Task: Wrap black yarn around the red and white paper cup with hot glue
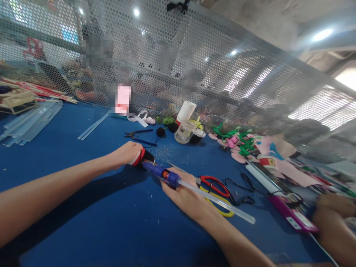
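My left hand is closed around a small red-and-white cup-like piece with a black end. In my right hand is a blue hot glue gun, its front end touching or very near that piece. A long clear glue stick juts out of the gun's back, towards me. Scissors with red and yellow handles lie beside my right hand, partly covered by it and by the glue stick. Beyond my left hand lie blue-handled pliers and a black ball.
Glue sticks lie at the left. A stack of white cups and a clear plastic cup stand by the mesh screen. Green and pink craft pieces, a purple power strip and another person's arm are at the right.
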`<state>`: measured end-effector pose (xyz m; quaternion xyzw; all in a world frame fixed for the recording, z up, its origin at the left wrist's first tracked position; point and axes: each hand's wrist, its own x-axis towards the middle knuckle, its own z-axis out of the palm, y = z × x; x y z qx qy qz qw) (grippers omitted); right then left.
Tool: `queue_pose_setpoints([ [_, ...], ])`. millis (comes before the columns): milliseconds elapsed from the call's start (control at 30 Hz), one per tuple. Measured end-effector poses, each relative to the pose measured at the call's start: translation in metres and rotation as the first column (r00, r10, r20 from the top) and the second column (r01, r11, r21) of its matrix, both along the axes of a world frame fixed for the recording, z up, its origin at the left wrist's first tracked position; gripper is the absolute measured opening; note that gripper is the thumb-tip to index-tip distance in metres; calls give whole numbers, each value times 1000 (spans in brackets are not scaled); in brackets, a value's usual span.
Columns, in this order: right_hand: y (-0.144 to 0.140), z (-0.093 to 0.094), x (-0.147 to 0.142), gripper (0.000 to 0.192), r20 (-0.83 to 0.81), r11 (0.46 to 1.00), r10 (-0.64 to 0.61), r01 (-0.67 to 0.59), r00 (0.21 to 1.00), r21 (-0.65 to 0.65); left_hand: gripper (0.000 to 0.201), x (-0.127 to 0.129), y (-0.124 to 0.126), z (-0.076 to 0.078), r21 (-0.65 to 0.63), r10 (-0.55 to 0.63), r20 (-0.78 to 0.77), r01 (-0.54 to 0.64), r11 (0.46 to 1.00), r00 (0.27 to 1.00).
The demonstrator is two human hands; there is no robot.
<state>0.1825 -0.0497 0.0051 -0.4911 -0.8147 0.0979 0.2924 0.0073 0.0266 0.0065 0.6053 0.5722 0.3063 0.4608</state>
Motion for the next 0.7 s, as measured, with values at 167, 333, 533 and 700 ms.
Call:
queue_pose_setpoints([
  [167, 4, -1, 2, 6, -35, 999, -40, 40, 999, 22, 19, 1, -3, 5, -1, -11, -25, 11, 1000, 1000],
  [333, 8, 3, 3, 14, -4, 999, -28, 28, 1000, 38, 19, 0, -4, 6, -2, 4, -58, -4, 1000, 998],
  [533, 12, 2, 3, 16, 29, 993, -60, 57, 998, 99, 21, -2, -1, 2, 12, -10, -14, 10, 1000, 1000],
  [700, 13, 1, 3, 16, 15, 993, -64, 62, 998, 97, 21, -2, -1, 2, 19, -25, 21, 25, 1000, 999],
])
